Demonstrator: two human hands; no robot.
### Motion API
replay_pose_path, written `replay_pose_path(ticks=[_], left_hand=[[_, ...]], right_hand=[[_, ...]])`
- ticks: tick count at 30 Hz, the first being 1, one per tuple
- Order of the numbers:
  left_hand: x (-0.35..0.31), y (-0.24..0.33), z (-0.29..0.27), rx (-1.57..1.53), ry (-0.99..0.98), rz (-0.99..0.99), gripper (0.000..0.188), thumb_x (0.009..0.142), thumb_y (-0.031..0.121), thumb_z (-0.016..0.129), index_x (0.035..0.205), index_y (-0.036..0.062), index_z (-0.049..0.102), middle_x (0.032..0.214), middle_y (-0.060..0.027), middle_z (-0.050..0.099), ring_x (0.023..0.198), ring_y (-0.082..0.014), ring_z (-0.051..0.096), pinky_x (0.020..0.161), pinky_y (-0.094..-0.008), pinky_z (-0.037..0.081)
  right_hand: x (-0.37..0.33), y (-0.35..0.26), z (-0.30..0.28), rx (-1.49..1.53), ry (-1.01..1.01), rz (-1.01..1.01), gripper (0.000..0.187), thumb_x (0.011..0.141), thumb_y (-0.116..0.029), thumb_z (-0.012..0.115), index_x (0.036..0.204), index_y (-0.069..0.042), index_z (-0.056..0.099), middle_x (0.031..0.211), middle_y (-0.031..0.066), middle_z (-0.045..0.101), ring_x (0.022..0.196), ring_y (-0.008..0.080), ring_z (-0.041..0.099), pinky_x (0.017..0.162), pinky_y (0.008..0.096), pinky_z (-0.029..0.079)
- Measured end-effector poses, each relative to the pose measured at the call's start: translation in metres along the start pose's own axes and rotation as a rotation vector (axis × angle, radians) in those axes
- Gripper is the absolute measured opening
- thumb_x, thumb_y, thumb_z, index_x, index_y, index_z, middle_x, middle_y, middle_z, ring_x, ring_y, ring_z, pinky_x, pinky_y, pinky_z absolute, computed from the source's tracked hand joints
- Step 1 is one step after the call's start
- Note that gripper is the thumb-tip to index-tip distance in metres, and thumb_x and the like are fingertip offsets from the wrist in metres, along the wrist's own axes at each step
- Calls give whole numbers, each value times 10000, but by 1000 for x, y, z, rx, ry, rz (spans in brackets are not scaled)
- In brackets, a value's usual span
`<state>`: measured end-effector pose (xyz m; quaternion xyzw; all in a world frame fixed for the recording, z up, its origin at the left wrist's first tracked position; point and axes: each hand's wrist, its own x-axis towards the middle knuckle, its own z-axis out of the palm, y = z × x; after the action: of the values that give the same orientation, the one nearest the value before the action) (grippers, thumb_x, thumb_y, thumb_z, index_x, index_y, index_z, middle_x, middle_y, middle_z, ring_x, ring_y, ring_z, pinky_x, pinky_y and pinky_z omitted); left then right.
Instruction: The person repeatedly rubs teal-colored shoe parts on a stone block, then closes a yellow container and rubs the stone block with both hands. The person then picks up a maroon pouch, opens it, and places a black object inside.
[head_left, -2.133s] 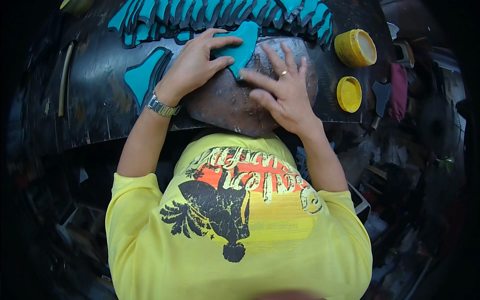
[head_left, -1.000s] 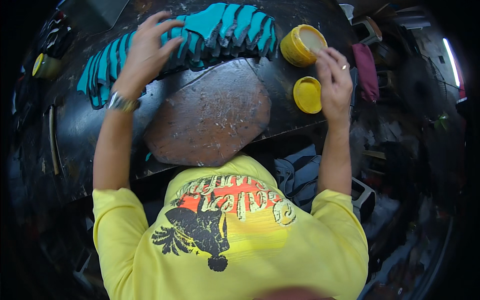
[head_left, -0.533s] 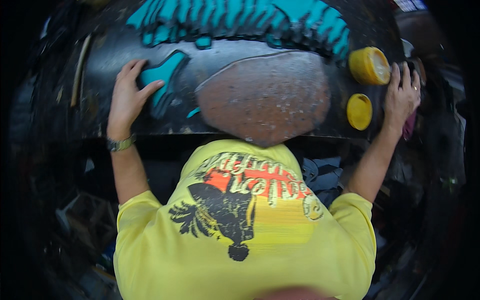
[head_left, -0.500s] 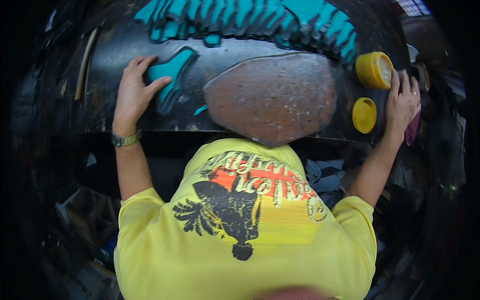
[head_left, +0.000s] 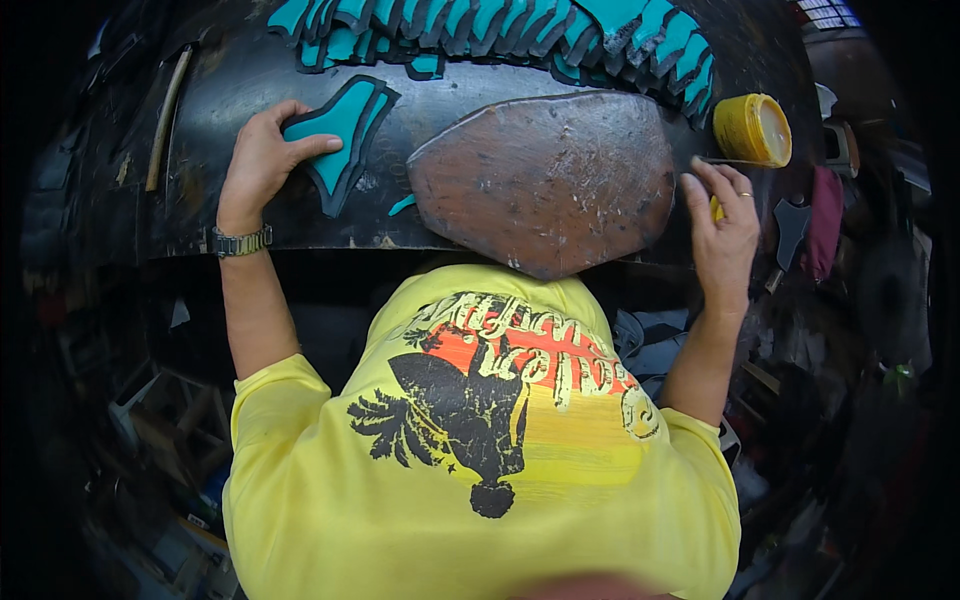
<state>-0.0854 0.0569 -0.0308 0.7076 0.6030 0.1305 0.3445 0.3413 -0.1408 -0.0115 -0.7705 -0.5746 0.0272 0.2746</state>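
Observation:
My left hand (head_left: 262, 160) pinches a small stack of flat, Y-shaped teal pieces with dark edges (head_left: 350, 125); the thumb lies on top and the fingers are at the far edge. My right hand (head_left: 725, 215) hovers over a yellow lid (head_left: 716, 208), mostly hidden beneath it, with thumb and index finger slightly apart. A thin strand (head_left: 735, 161) runs from its index fingertip to the yellow tub (head_left: 750, 130) of pale paste, which leans on its side. Between my hands lies a worn brown board (head_left: 545, 185), its near point overhanging the table edge.
A long overlapping row of similar teal pieces (head_left: 500, 30) curves along the far side. A thin wooden stick (head_left: 168, 118) lies at the left. At the right are a dark cut piece (head_left: 792, 232) and a maroon cloth-like thing (head_left: 823, 225). A teal scrap (head_left: 402, 205) sits beside the board.
My right hand has moved left from beside the tub to above the lid, drawing out a thin strand. My left hand's pieces have shifted slightly and fan apart more clearly.

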Motion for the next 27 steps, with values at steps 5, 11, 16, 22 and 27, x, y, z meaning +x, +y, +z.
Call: replay_pose_path(ticks=[5, 11, 16, 22, 27], left_hand=[[-22, 28, -9, -363, 72, 97, 299, 943, 191, 733, 1161, -8, 688, 972, -24, 704, 882, -90, 659, 788, -231, 526], [-13, 93, 65, -441, -21, 596, 355, 950, 178, 709, 1286, 92, 634, 1077, -71, 690, 941, -144, 651, 828, -278, 531], [18, 109, 116, -214, 102, 699, 332, 924, 158, 707, 1241, 70, 656, 1080, -169, 712, 991, -328, 697, 845, -364, 549], [25, 101, 122, -183, 93, 731, 238, 912, 140, 709, 1136, 60, 716, 1083, -148, 720, 989, -345, 692, 864, -388, 542], [27, 98, 126, -209, 115, 747, 228, 905, 145, 717, 1115, 54, 723, 1062, -144, 722, 972, -339, 695, 856, -395, 540]], right_hand=[[-12, -24, 13, 297, -9, -157, 311, 901, -139, 738, 1191, -29, 714, 1192, 173, 624, 1098, 291, 613, 943, 363, 485], [-1, -39, 49, 542, -98, -275, 391, 988, -329, 623, 1304, -105, 681, 1411, 176, 534, 1338, 338, 460, 1121, 416, 340], [2, -42, 63, 373, -211, -339, 464, 996, -479, 556, 1373, -225, 650, 1562, 162, 426, 1516, 407, 201, 1195, 601, 118], [-1, -60, 83, -42, -296, -371, 598, 993, -564, 512, 1498, -245, 508, 1635, 117, 314, 1545, 374, 133, 1176, 694, 41], [-6, -59, 84, -174, -358, -397, 690, 971, -599, 518, 1575, -301, 368, 1665, 91, 246, 1554, 367, 93, 1177, 700, 34]])
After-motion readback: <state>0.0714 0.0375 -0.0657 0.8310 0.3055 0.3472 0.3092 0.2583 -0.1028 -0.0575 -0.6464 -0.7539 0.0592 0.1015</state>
